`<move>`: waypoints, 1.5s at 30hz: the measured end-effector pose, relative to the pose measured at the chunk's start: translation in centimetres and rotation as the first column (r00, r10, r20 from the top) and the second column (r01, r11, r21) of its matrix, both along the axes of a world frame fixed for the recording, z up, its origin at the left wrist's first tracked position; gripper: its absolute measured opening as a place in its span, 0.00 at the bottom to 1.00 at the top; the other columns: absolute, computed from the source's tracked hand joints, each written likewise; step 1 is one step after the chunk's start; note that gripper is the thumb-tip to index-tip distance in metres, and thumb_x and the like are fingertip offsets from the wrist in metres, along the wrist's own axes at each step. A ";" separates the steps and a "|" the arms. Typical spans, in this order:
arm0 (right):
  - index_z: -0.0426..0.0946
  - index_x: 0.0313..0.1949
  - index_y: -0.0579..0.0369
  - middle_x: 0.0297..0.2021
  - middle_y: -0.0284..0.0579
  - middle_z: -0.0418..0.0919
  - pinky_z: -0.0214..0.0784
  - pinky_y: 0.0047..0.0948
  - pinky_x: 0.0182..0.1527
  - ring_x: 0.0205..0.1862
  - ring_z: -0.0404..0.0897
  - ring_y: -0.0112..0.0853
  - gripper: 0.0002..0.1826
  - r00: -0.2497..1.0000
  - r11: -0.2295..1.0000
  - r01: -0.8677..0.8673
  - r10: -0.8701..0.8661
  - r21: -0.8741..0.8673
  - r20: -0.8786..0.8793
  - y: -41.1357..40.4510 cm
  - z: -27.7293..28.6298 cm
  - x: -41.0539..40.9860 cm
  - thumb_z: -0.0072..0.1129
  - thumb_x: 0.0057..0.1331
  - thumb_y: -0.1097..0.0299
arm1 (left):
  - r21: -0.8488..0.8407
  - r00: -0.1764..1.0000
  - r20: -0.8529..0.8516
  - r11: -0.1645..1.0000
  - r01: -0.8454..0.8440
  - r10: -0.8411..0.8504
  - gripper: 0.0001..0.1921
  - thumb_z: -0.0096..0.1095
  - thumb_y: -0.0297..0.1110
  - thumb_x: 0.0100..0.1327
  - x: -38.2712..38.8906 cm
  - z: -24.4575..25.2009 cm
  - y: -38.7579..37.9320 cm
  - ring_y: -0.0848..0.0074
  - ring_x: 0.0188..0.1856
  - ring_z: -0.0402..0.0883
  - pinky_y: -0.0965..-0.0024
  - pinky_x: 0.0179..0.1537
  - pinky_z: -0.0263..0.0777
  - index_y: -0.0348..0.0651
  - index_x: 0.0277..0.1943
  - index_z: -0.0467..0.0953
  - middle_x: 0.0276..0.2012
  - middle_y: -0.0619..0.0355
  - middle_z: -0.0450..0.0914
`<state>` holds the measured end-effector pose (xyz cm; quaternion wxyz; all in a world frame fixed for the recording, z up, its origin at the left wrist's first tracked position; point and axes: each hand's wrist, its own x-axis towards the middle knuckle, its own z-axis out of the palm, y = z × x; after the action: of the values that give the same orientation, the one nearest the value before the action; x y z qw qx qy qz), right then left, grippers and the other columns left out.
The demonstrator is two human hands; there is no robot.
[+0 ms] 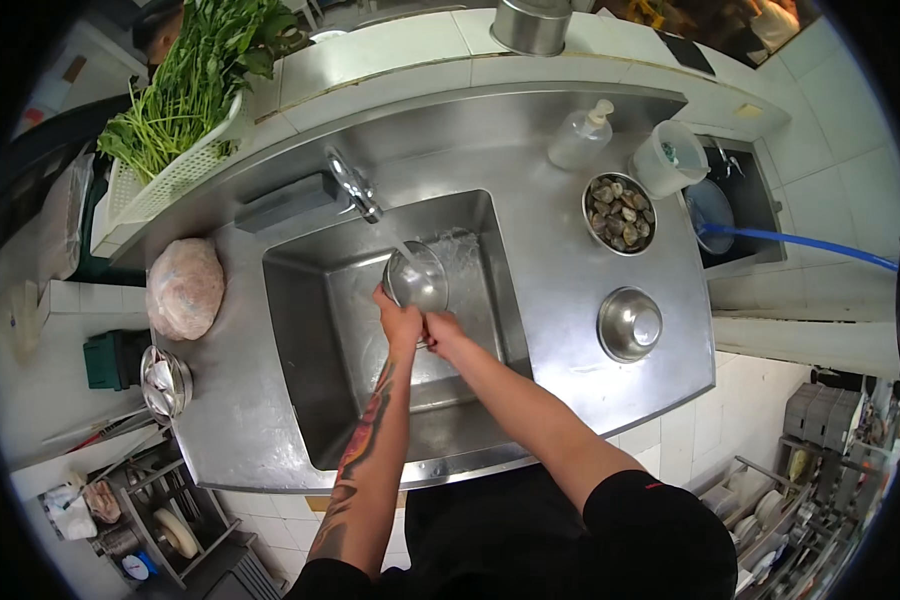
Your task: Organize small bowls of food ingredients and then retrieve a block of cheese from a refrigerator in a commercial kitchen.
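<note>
Both of my hands are over the stainless steel sink (300, 345). Between them they hold a round metal bowl (420, 274) by its near edge, tilted under a stream of water. My left hand (401, 321) grips the bowl's left and near rim. Close beside it, my right hand (442, 331) is closed at the near edge; what its fingers hold is partly hidden. Water runs from the chrome faucet (354, 187) into the bowl and splashes onto the sink's right side.
Right of the sink stand a bowl of clams (619, 214), an upturned metal bowl (630, 324), a pump bottle (581, 139) and a plastic tub (669, 159). To the left lie a bagged pale lump (186, 289) and stacked metal bowls (165, 384). Leafy greens (195, 90) fill a white basket (172, 176).
</note>
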<state>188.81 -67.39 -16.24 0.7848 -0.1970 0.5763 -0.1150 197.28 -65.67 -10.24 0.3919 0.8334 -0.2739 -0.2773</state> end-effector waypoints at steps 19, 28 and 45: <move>0.75 0.34 0.57 0.16 0.43 0.72 0.56 0.37 0.16 0.14 0.69 0.32 0.11 0.767 0.461 -0.394 -0.312 -0.795 -0.561 -3.7 -4.0 -4.1 0.64 0.62 0.63 | 0.005 0.882 -0.467 0.997 0.077 -0.066 0.37 0.52 0.24 0.53 0.6 -0.1 2.2 0.42 0.55 0.77 0.55 0.58 0.69 0.31 0.68 0.50 0.55 0.30 0.73; 0.75 0.41 0.65 0.28 0.51 0.82 0.65 0.34 0.17 0.22 0.80 0.35 0.19 0.923 0.945 0.046 -0.164 -0.324 -0.348 -1.2 -1.8 -1.8 0.60 0.65 0.58 | -0.045 0.915 -0.403 0.997 -0.060 0.037 0.42 0.50 0.20 0.53 -0.1 0.4 2.3 0.44 0.52 0.79 0.59 0.39 0.85 0.39 0.72 0.42 0.57 0.32 0.70; 0.75 0.41 0.60 0.39 0.43 0.77 0.71 0.34 0.45 0.42 0.77 0.31 0.11 0.982 0.903 0.181 -0.148 -0.389 0.114 -8.9 8.3 -2.4 0.48 0.74 0.65 | 0.096 0.799 0.174 0.817 0.568 -0.576 0.27 0.49 0.53 0.67 1.4 3.9 -8.8 0.42 0.48 0.78 0.51 0.54 0.70 0.37 0.56 0.75 0.47 0.39 0.79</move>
<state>186.43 -76.31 -7.90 0.7388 -0.2982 0.5226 -0.3035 198.72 -74.44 -6.34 0.2451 0.7422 -0.5441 -0.3048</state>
